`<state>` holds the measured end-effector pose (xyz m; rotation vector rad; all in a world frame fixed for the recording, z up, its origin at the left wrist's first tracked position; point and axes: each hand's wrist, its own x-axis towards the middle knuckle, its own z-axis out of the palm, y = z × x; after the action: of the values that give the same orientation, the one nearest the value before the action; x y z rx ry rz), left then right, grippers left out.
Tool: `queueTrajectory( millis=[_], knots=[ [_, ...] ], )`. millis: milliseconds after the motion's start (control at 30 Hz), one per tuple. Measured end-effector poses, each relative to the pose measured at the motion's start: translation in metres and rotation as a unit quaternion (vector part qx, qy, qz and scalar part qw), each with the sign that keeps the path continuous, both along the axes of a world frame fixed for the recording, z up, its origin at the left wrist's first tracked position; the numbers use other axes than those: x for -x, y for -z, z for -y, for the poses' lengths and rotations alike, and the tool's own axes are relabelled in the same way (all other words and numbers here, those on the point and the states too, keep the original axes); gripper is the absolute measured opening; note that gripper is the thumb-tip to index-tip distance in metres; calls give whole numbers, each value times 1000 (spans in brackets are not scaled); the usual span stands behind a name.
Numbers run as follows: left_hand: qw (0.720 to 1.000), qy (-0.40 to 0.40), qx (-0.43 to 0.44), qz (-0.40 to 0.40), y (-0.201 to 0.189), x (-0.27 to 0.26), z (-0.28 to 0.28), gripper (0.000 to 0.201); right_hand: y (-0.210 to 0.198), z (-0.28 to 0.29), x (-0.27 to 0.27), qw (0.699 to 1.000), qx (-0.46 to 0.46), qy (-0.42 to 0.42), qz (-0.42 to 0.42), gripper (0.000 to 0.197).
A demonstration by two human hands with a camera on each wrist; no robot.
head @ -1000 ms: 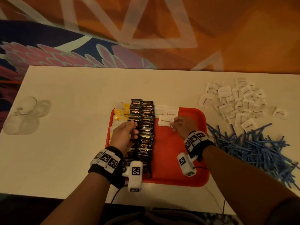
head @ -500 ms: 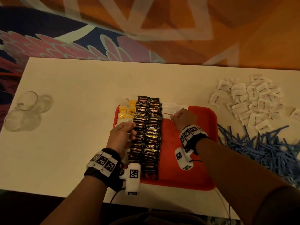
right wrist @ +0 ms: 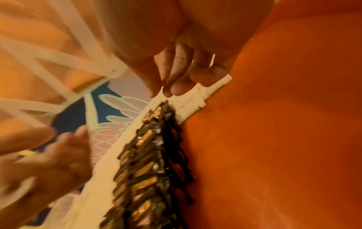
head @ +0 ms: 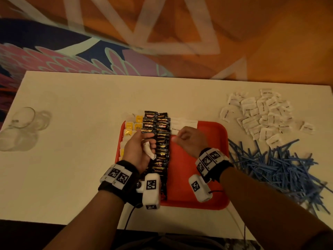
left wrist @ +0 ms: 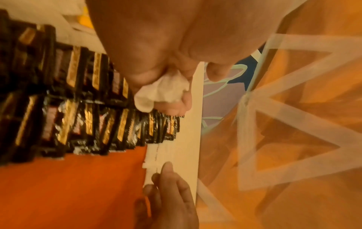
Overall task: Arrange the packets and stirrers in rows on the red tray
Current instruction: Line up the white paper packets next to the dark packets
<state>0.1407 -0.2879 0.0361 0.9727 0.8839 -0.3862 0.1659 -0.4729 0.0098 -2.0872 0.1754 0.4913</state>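
- Fingers of the left hand [head: 139, 150] now clench a crumpled white packet [head: 149, 150], lifted since a second ago.
- Right hand [head: 189, 139] pins flat white packets [head: 183, 122] at the red tray [head: 212, 159] top edge.
- Black packets [head: 160, 147] run lengthwise toward the frame's top.
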Motion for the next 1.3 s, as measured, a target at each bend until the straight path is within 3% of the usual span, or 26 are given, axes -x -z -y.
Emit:
queueTrajectory(
  millis=[133,200,300,400,600,767,967,1067,1167,1300],
  knots=[
    [1000,-20,0,-3,-11,-3,22,44,-35,-10,23,992,-87,-91,13,24],
    [1000,-2,16,-2,-20,-3,34,41,-43,-12,33,990,-74,-114,31,28],
    [999,33,40,12,-32,0,48,26,-50,-5,37,993,-24,-86,72,14],
    [995,71,57,35,-42,8,53,15,-57,12,35,997,-41,-20,68,6],
    [985,118,29,121,-61,26,69,30,-76,33,38,989,-137,48,12,17],
    [976,118,-26,182,-69,34,80,30,-84,41,41,983,-166,81,10,16],
    [983,62,-47,166,-69,33,84,25,-85,41,50,969,-207,131,35,16],
    [984,84,-51,150,-68,36,83,11,-81,40,55,965,-223,133,23,18],
    [978,98,-91,161,-64,37,79,14,-82,38,56,956,-262,120,-46,30],
    [946,171,-182,208,-64,39,76,6,-87,38,56,951,-285,89,-78,22]
  ],
)
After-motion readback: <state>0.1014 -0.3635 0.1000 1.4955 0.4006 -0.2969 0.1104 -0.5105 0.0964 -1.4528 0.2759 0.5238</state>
